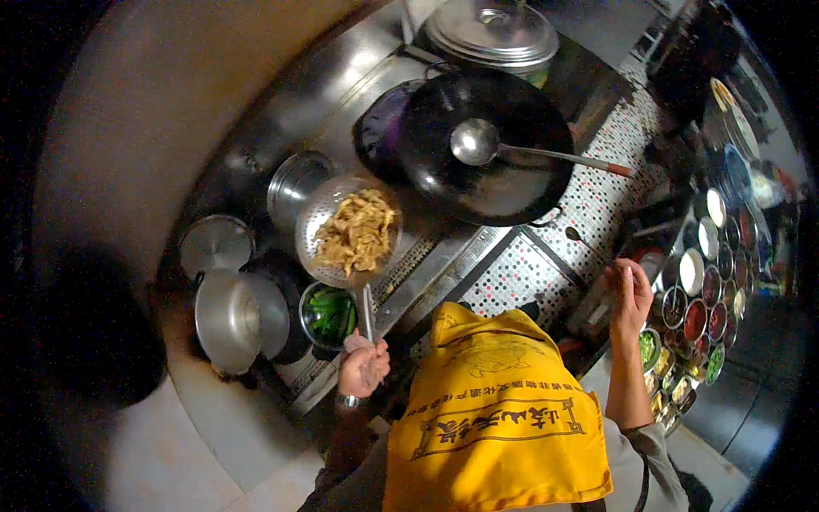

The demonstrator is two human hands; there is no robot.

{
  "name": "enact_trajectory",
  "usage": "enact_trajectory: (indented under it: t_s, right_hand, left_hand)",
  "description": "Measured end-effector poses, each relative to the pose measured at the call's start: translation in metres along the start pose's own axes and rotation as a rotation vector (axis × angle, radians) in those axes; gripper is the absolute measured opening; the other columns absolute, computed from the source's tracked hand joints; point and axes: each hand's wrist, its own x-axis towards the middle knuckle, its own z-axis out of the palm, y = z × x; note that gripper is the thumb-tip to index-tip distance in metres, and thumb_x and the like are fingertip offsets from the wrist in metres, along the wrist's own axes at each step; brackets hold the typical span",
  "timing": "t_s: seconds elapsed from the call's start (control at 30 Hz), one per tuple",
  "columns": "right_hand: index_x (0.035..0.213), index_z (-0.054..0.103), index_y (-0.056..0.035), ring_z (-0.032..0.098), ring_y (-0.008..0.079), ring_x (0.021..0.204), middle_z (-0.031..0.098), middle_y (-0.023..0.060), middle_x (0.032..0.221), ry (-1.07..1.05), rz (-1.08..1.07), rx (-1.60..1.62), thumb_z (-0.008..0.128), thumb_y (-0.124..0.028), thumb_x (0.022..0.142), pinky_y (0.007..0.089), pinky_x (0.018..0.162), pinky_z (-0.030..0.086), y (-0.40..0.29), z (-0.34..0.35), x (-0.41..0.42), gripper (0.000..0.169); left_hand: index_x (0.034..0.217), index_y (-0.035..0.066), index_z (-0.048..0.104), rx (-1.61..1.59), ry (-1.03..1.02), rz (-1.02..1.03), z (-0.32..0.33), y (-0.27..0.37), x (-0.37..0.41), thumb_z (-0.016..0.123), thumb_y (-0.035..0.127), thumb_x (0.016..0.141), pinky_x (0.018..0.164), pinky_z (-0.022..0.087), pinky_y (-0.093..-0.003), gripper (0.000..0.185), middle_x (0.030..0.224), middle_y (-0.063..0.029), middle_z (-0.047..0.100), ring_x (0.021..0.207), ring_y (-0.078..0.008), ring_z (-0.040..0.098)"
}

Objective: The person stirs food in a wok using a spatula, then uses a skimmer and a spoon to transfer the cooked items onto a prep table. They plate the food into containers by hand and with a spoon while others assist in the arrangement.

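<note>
My left hand [363,369] is closed on the handle of a perforated metal strainer ladle [311,224], which holds cooked, sliced brownish food [358,233]. Just below the strainer is a bowl of cut green vegetables [328,317]. A black wok [441,185] stands on the range, and a metal ladle [475,141] lies in it, its handle sticking out over the rim to the right. My right hand [630,288] is raised at the right beside the containers of ingredients, fingers loosely together, with nothing seen in it.
Left on the range are a deep metal pot [227,320], a metal lid [217,245] and a metal bowl [301,185]. A large lidded pot [491,35] stands behind the wok. Several small ingredient containers [696,320] fill the counter at the right. The floor [524,272] is speckled tile.
</note>
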Motion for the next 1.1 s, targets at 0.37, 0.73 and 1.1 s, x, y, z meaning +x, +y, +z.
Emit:
enact_trajectory:
  t_s: [0.37, 0.73, 1.1]
  right_hand:
    - [0.121, 0.066, -0.0018, 0.068, 0.0119, 0.084, 0.071, 0.0064, 0.098, 0.332, 0.046, 0.138, 0.056, -0.020, 0.107, 0.0258, 0.074, 0.054, 0.015, -0.086, -0.023, 0.025]
    - [0.119, 0.066, -0.0002, 0.062, 0.0077, 0.080, 0.069, 0.0041, 0.096, 1.001, -0.033, 0.008, 0.052, -0.018, 0.107, 0.0221, 0.069, 0.050, 0.089, -0.303, -0.121, 0.025]
    - [0.107, 0.068, 0.0028, 0.071, 0.0296, 0.083, 0.071, 0.0180, 0.093, 0.995, 0.050, -0.451, 0.058, -0.018, 0.103, 0.0387, 0.075, 0.055, 0.130, -0.337, -0.065, 0.024]
  left_hand:
    - [0.157, 0.020, 0.020, 0.433, -0.020, 0.061, 0.144, 0.058, 0.017, 0.065, 0.007, 0.094, 0.044, 0.053, -0.0354, 0.079, 0.086, -0.0107, 0.056, 0.061, -0.0204, 0.059]
    - [0.131, 0.008, 0.047, 0.583, -0.449, -0.282, 0.298, -0.046, 0.037, 0.067, 0.007, 0.093, 0.052, 0.052, -0.0340, 0.043, 0.092, -0.0136, 0.058, 0.060, -0.0213, 0.055]
    - [0.161, 0.004, 0.015, 0.778, -0.470, -0.597, 0.357, -0.171, 0.096, 0.071, 0.006, 0.083, 0.044, 0.051, -0.0314, 0.096, 0.083, -0.0137, 0.056, 0.055, -0.0180, 0.056]
